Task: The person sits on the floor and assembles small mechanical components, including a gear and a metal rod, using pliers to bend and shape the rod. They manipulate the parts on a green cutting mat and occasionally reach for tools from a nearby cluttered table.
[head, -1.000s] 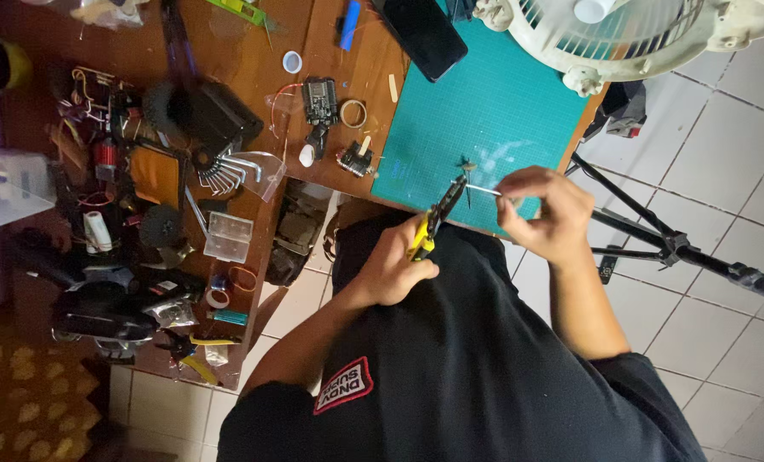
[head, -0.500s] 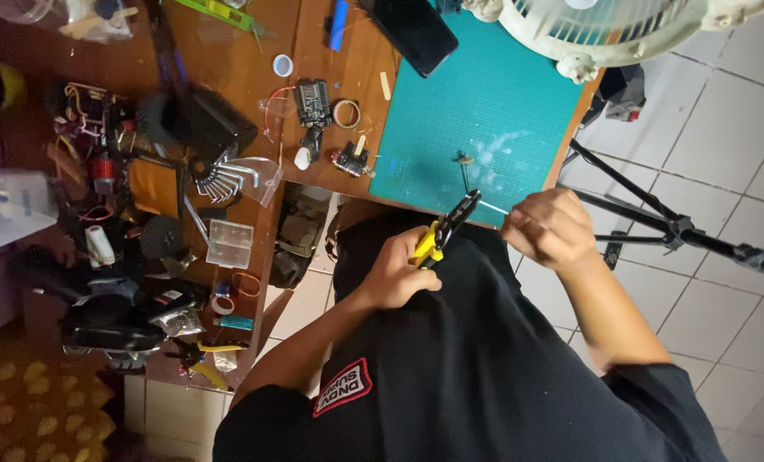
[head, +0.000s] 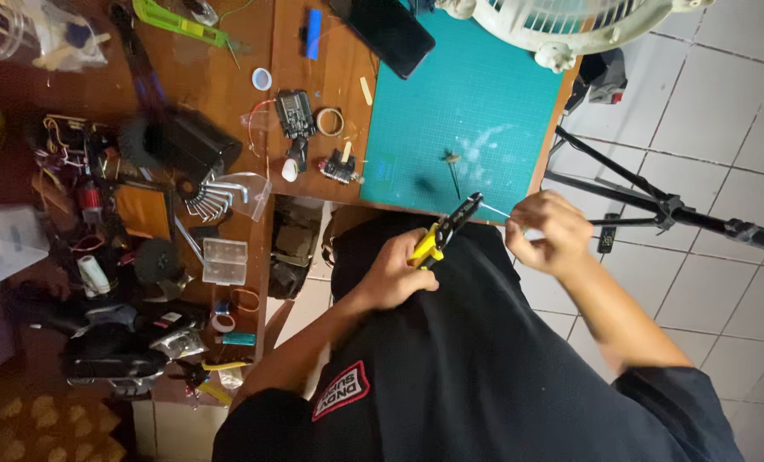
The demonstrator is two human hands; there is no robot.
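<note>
Wooden desk [head: 228, 85] stood over white floor tiles, its left side crowded with parts, a teal cutting mat [head: 467, 111] at its edge. Left hand [head: 396, 275] was clamped on yellow-handled pliers [head: 444, 231] — tip raised toward a thin wire [head: 495, 208] pinched taut in the closed right hand [head: 548, 229], off the mat's near edge.
</note>
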